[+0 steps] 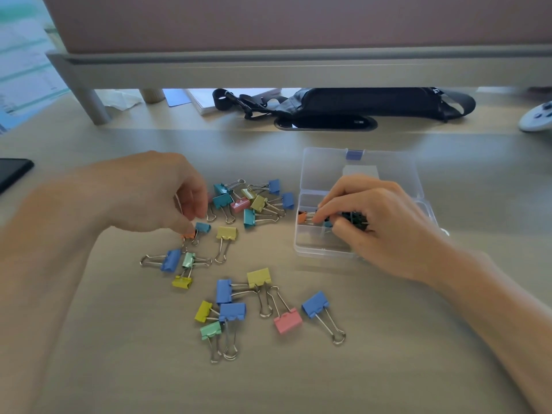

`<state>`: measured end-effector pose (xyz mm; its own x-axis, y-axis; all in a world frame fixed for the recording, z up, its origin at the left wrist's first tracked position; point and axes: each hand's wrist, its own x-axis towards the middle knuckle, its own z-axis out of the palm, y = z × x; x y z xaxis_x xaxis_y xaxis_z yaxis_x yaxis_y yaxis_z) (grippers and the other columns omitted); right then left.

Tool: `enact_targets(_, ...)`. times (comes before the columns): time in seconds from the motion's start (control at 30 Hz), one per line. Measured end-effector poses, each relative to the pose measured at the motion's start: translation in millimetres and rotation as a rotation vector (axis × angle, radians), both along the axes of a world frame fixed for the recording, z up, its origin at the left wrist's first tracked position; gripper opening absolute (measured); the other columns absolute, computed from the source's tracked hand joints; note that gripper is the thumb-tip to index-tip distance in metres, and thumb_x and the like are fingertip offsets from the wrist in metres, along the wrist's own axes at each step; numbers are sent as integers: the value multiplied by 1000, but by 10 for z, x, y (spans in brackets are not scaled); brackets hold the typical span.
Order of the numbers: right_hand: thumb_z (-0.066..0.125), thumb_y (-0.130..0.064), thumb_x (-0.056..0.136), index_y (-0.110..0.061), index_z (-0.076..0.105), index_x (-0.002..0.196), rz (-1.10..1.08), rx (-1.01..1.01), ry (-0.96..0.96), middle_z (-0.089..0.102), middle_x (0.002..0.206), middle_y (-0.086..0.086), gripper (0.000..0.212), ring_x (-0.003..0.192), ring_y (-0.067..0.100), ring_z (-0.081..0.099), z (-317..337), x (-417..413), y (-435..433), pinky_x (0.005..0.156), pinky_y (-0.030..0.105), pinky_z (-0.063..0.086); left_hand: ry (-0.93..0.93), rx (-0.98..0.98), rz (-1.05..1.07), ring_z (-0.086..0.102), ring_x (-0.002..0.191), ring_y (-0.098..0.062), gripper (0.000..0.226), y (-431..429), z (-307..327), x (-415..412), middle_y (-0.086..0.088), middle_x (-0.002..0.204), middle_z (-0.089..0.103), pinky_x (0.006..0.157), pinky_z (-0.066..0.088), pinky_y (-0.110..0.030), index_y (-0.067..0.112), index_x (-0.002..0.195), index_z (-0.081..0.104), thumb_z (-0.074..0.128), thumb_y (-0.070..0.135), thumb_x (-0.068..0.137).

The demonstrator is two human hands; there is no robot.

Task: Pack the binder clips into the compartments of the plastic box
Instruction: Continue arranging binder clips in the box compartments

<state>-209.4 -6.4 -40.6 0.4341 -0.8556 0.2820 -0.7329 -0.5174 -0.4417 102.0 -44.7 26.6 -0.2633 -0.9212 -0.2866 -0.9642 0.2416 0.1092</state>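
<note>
Right hand [373, 222] is over the open box [310, 246], fingers curled, fingertips pinching the wire handles of an orange clip [302, 217]. The clip body sits just left of your fingertips, in a compartment at the box's left wall. Dark clips [355, 218] are under your curled fingers in the same box; can't tell which compartment. Lid [328, 171] lies open beyond the hand, blue latch [355, 154] at its far edge.

Left hand [161, 192] is curled, fingertips down toward the desk [358, 369]. Thumb tip touches a loose orange clip [188, 235]; can't tell whether you're gripping it. Small blue clip [203, 227] is just right of that thumb, yellow clip [227, 233] next right.

Between your hands: a tangled pile [258, 203] of teal, pink, yellow and blue clips. Nearer you than the left hand: a group of 3 [171, 260], blue, green, yellow. Nearer still: 1 more cluster [232, 311].

Beyond both hands: black bag [358, 103]. Far left of the left hand: phone [12, 171].
</note>
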Motion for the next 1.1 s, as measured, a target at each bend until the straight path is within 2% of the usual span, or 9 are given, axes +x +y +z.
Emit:
enact_targets(0.13,57,-15,91,-31,82,98,-1,-6,0,66,99,-19,30,93,4,59,0,0,0,78,13,46,-15,25,29,66,75,0,31,22,-57,-122,18,82,70,66,49,-24,35,82,70,93,46,64)
enact_targets(0.33,61,-11,92,-31,82,98,3,-16,-1,66,99,-17,30,93,4,60,-4,5,-6,80,17,48,102,71,16,67,71,2,31,30,-102,-190,18,78,72,73,56,-27,34,84,70,94,34,66)
enact_targets(0.5,61,-11,92,-30,82,97,-1,-4,-9,66,99,-17,29,92,4,59,4,5,-1,79,14,45,139,65,-15,66,72,6,21,27,-117,-215,27,76,71,68,49,-16,33,83,73,91,29,72)
enact_targets(0.6,61,-10,92,-30,82,97,2,-9,-14,66,99,-16,29,92,5,60,-1,6,-4,79,21,49,138,60,-29,66,73,4,18,26,-125,-229,27,77,71,73,55,-24,35,81,74,90,32,73)
enact_targets(0.67,60,-11,92,-30,82,97,6,-10,-13,66,99,-17,29,92,5,61,1,4,-6,80,23,50,157,42,-40,66,73,4,18,26,-122,-223,27,78,70,70,53,-24,36,79,73,90,32,73)
enact_targets(0.73,59,-13,92,-30,82,97,7,-4,-11,66,99,-17,29,93,4,61,3,7,-5,80,21,50,197,37,-41,68,72,2,18,21,-109,-216,23,78,71,69,53,-24,35,77,73,89,27,74)
enact_targets(0.87,58,-14,92,-31,82,97,2,4,-11,65,99,-18,29,92,3,60,5,13,-3,79,16,47,249,59,-25,70,71,-2,20,37,-106,-221,20,75,73,78,60,-36,33,79,74,89,19,76)
enact_targets(0.97,60,-13,92,-30,82,96,-6,7,-6,65,99,-19,29,93,3,59,7,9,-4,79,11,44,377,-34,-4,72,73,0,20,39,-61,-218,19,76,75,82,61,-42,32,83,75,88,19,76)
enact_targets(1.1,61,-11,92,-30,82,96,-8,11,3,65,98,-18,29,93,4,58,9,3,-2,79,9,42,714,-150,21,76,71,-10,16,100,-88,-514,5,75,78,82,63,-43,22,84,76,86,12,78)
